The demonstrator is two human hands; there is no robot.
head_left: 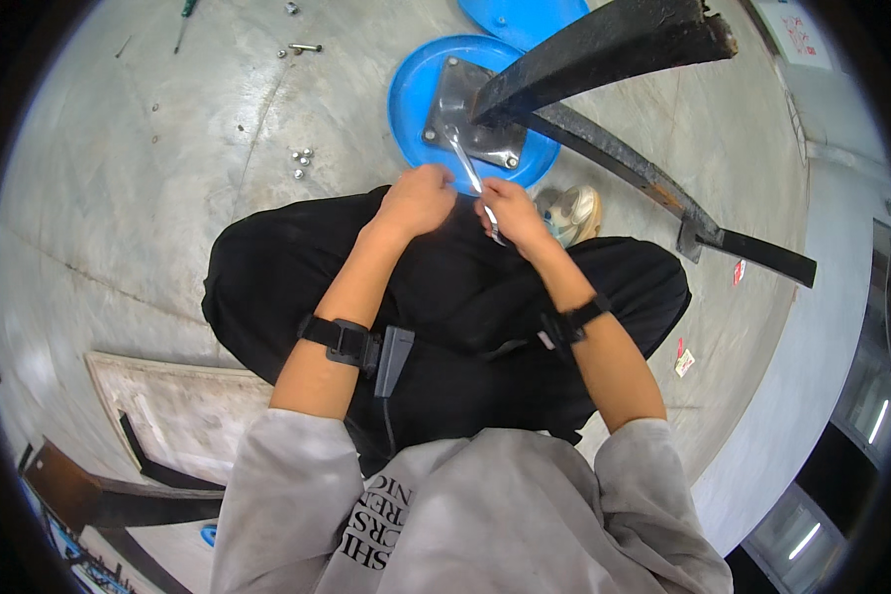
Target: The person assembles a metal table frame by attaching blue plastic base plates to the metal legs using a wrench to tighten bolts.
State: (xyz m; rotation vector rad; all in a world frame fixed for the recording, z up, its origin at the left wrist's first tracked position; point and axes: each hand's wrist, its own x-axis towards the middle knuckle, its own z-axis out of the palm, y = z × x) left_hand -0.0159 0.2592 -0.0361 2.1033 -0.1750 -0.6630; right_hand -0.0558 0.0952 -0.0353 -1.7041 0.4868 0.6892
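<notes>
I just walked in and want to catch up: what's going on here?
A person sits on the floor, right hand gripping a silver wrench whose far end is over a dark metal plate. The left hand is close by; whether it holds anything is unclear. The plate lies on a round blue disc, with bolts at its corners. Small metal fasteners lie on the floor to the left.

Green-handled screwdriver [186,14] on grey floor [168,218], stained pale board [183,411], 2 lit tubes [805,542]
</notes>
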